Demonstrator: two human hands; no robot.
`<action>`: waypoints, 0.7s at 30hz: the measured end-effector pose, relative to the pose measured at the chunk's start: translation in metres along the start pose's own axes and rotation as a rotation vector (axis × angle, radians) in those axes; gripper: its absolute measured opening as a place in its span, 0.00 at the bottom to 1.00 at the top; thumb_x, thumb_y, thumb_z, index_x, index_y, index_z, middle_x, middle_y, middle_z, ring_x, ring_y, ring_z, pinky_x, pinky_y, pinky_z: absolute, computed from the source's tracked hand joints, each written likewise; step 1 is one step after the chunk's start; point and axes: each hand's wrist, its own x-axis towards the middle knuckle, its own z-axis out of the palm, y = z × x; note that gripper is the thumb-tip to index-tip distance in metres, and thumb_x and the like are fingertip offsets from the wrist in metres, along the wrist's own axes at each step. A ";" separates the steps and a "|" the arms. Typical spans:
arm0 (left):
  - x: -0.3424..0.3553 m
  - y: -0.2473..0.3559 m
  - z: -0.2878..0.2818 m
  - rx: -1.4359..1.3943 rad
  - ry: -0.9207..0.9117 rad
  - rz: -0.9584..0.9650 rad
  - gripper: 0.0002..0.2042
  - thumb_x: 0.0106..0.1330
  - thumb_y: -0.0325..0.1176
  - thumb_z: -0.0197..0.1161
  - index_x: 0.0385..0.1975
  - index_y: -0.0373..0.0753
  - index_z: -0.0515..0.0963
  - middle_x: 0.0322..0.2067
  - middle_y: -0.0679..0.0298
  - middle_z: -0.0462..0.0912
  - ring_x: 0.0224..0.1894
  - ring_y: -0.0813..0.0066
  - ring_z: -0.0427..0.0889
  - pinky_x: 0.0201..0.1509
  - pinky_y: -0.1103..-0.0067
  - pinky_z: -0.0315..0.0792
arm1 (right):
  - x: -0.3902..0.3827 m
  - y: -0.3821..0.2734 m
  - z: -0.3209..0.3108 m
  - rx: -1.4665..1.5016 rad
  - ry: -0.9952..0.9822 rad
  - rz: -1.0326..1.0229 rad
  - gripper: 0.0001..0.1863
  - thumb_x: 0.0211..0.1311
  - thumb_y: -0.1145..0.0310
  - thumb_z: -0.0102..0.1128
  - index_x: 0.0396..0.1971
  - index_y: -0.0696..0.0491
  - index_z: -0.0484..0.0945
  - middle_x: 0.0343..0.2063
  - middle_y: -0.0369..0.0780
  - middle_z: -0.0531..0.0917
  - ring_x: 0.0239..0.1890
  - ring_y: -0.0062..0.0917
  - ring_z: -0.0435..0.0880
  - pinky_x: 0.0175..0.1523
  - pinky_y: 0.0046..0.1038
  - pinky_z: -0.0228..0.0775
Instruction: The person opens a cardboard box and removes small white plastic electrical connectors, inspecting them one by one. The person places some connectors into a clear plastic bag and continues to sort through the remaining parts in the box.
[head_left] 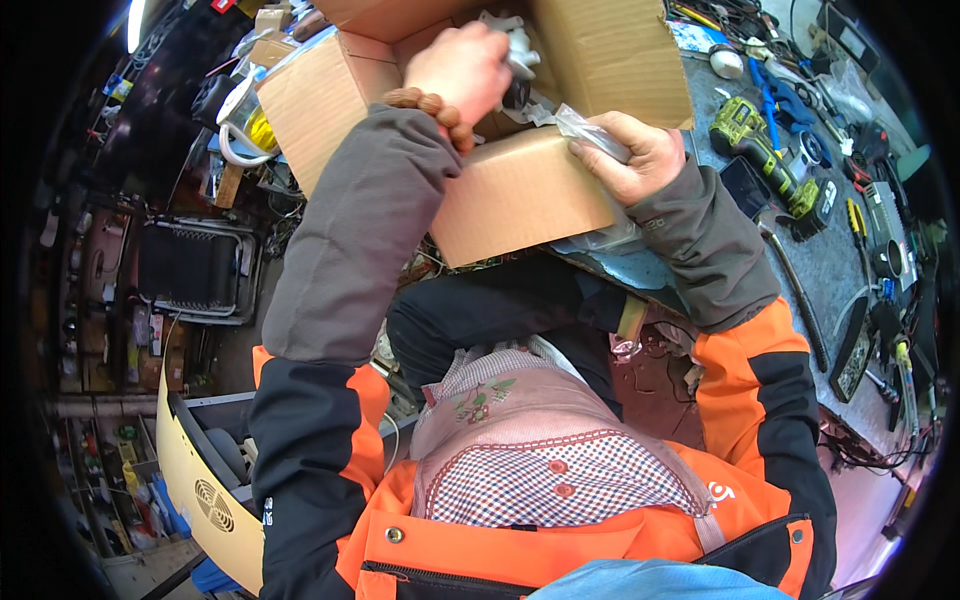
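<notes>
An open cardboard box [515, 200] sits in front of me at the top of the head view. My left hand [458, 70] reaches inside with curled fingers, beside white plastic parts [520, 50] and a small black piece [516, 93]; what those fingers hold is hidden. A wooden bead bracelet [430, 108] is on that wrist. At the box's front right edge, my right hand [640, 158] grips a clear plastic bag [590, 133] between thumb and fingers, against the cardboard flap.
A cluttered grey workbench [740, 285] on the right carries a green cordless drill [760, 155], a long metal bar [800, 290] and several hand tools. At left stand a folded black chair [190, 262], a yellow cabinet [185, 470] and crowded shelves [90, 470].
</notes>
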 end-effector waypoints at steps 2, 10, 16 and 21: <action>0.001 -0.014 -0.007 -0.134 0.109 -0.088 0.10 0.70 0.38 0.63 0.44 0.39 0.82 0.42 0.51 0.86 0.46 0.46 0.84 0.52 0.61 0.78 | 0.000 0.000 0.003 0.047 0.007 0.001 0.08 0.62 0.69 0.74 0.39 0.55 0.88 0.25 0.39 0.86 0.26 0.21 0.83 0.35 0.25 0.75; 0.002 -0.034 -0.023 -0.021 0.034 -0.290 0.13 0.67 0.39 0.65 0.43 0.37 0.82 0.40 0.45 0.87 0.46 0.43 0.86 0.52 0.60 0.79 | 0.001 0.000 0.000 -0.001 -0.023 -0.016 0.12 0.63 0.63 0.74 0.42 0.53 0.88 0.29 0.45 0.90 0.32 0.32 0.92 0.39 0.29 0.83; -0.002 -0.040 -0.028 0.010 -0.041 -0.228 0.15 0.65 0.39 0.68 0.43 0.34 0.82 0.38 0.43 0.87 0.44 0.42 0.86 0.50 0.59 0.78 | 0.000 0.001 0.002 0.019 -0.012 0.010 0.12 0.62 0.64 0.74 0.42 0.53 0.88 0.29 0.45 0.90 0.32 0.31 0.92 0.39 0.27 0.82; -0.023 -0.029 -0.045 0.053 -0.370 -0.033 0.14 0.58 0.35 0.75 0.38 0.36 0.81 0.43 0.50 0.79 0.44 0.44 0.82 0.49 0.62 0.77 | 0.001 -0.002 0.002 0.052 -0.029 0.024 0.11 0.63 0.65 0.74 0.42 0.53 0.88 0.28 0.44 0.89 0.31 0.30 0.91 0.39 0.27 0.81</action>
